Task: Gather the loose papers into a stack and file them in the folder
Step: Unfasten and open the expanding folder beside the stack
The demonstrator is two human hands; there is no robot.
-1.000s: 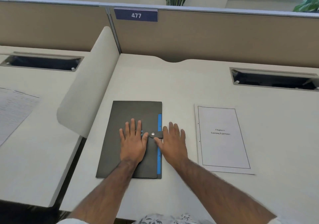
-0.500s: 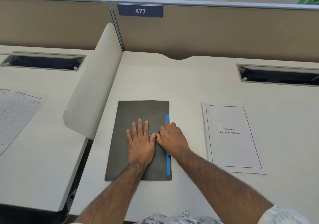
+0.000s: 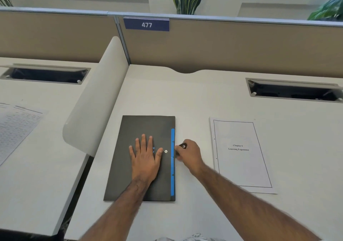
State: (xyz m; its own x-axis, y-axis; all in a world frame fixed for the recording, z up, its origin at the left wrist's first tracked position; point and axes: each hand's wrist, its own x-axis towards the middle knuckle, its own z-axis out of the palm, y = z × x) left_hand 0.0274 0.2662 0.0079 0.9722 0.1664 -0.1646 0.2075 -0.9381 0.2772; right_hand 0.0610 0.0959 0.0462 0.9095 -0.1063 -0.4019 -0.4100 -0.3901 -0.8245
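A black folder (image 3: 146,129) with blue tabs along its right edge lies flat on the white desk (image 3: 185,96). My left hand (image 3: 145,157) rests flat on the folder's cover, fingers spread. My right hand (image 3: 189,153) is just off the folder's right edge, pinching the black snap strap (image 3: 182,146), which is pulled away from the metal stud (image 3: 166,151) on the cover. A stack of white papers (image 3: 239,166), top page reading "Chapter 6 Learning Experience", lies to the right of the folder, apart from both hands.
A curved white divider (image 3: 96,99) separates this desk from the left one, where a printed sheet (image 3: 16,127) lies. Cable slots (image 3: 295,90) are cut into the desk at the back right. A tan partition with sign 477 (image 3: 146,24) closes the back.
My right hand took the strap and pulled it off the stud to the right, unsnapping the folder. My left hand stayed flat on the cover.
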